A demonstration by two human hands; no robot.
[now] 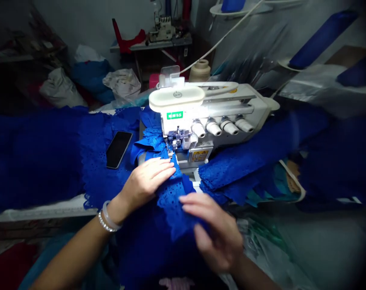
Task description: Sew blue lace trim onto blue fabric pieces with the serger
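I have my left hand point(144, 178) flat on blue cloth point(170, 195) beside the sewing machine point(183, 102), grip unclosed; my right hand point(217, 231), grip apart, meets its edge.

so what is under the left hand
Blue eyelet fabric shows beside the left hand and runs beneath it, near the white sewing machine. The patch directly beneath is covered, so any folds there can't be seen.

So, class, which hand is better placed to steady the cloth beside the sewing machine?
Probably the left hand: its fingers lie on the blue cloth near the sewing machine, while the right hand is farther back.
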